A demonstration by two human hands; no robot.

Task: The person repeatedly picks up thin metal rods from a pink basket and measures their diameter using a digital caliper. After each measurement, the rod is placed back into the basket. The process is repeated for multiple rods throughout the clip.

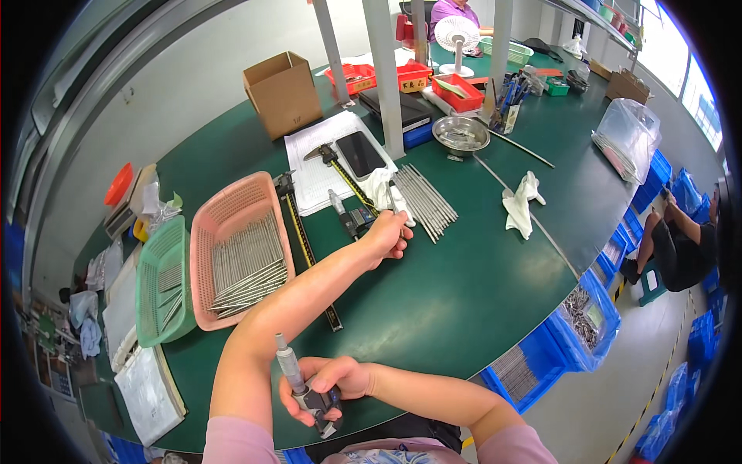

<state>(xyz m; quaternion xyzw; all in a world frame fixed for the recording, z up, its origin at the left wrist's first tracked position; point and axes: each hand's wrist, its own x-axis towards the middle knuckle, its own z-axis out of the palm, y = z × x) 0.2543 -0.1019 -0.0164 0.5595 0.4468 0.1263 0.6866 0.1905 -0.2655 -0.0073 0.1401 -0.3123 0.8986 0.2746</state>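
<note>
My left hand point(386, 236) reaches to the middle of the green table with its fingers pinched. A thin grey metal rod point(393, 198) runs out from the fingertips, partly hidden by them. Several like rods point(427, 203) lie side by side just right of it, and a crumpled white glove point(377, 185) is beside the fingers. Close to my body, my right hand point(328, 387) grips a digital micrometer point(289, 366), its grey barrel pointing up. Left of my left hand lies a second digital micrometer point(357, 220).
Pink point(202, 255) and green point(141, 298) baskets hold more rods at left. Calipers point(308, 247), a phone point(361, 155) on paper sheets point(313, 193), a metal bowl point(461, 136) and another white glove point(523, 205) lie around. Blue bins point(525, 367) stand off the right edge; a person point(680, 240) sits beyond.
</note>
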